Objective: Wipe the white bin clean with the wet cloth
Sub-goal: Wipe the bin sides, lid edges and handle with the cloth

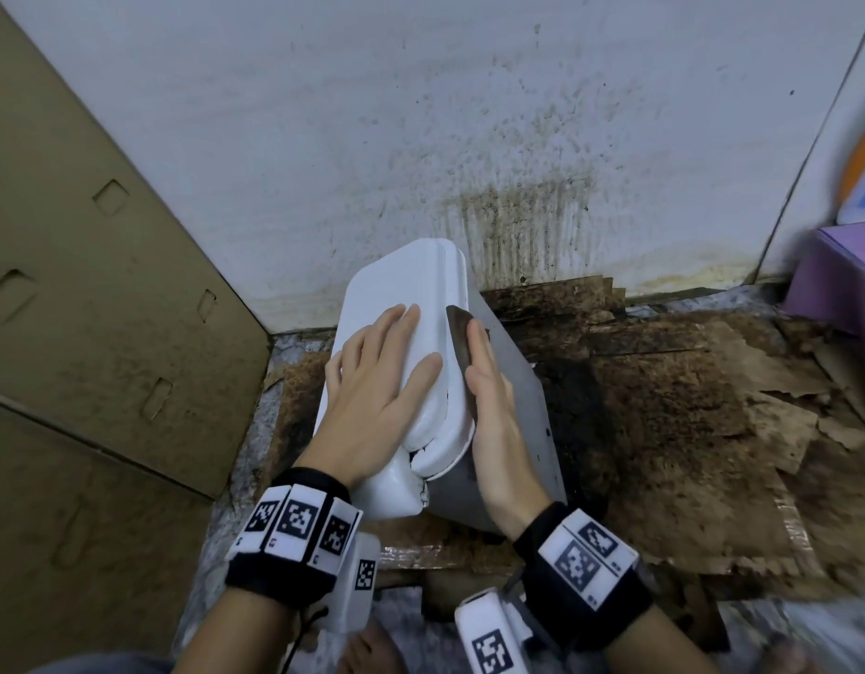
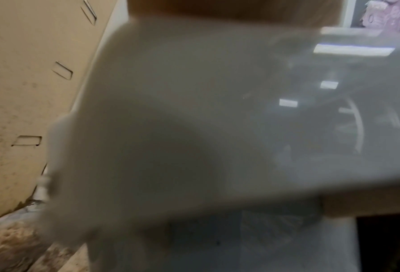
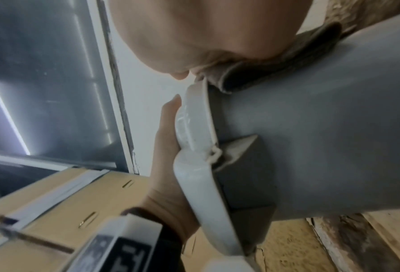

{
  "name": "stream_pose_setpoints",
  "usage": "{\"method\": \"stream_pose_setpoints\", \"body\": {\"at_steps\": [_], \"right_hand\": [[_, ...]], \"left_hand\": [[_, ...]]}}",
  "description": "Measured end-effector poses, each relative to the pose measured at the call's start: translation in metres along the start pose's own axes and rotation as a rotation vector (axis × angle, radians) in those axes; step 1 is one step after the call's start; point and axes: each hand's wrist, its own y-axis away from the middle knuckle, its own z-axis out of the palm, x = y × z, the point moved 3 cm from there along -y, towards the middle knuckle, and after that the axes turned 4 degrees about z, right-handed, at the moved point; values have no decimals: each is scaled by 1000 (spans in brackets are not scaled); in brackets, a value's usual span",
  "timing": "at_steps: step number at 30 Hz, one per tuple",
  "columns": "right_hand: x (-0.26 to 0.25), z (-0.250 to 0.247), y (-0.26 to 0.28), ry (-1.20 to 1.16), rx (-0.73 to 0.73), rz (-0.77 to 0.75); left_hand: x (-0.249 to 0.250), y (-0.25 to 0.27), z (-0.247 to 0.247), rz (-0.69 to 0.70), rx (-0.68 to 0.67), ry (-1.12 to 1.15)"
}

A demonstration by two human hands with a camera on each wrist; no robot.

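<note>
Evidently mid-task: the white bin [image 1: 508, 381], tipped on soiled cardboard [image 1: 688, 406], is steadied by the flat-fingered left hand [image 1: 372, 381] while the straight-fingered right hand [image 1: 494, 406] presses the wet cloth [image 1: 462, 350] against its side; remaining faces unverified.

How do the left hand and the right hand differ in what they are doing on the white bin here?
The left hand lies flat on the lid of the white bin, bare, fingers spread; the right hand lies against the bin's side wall. The left hand touches plastic directly; the right hand presses a dark brown cloth against the wall with straight fingers. Both wear black wrist straps with printed markers, and both rest on the tilted bin.
</note>
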Motion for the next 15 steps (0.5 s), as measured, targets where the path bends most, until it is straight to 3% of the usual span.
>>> {"method": "stream_pose_setpoints", "body": {"at_steps": [7, 12, 15], "right_hand": [[8, -17, 1, -187, -30, -2], [19, -26, -1, 253, -61, -213], [27, -22, -1, 464, -26, -265]], "left_hand": [[-2, 0, -2, -31, -47, 46], [-7, 0, -4, -61, -53, 91], [-8, -1, -5, -61, 1, 87]]}}
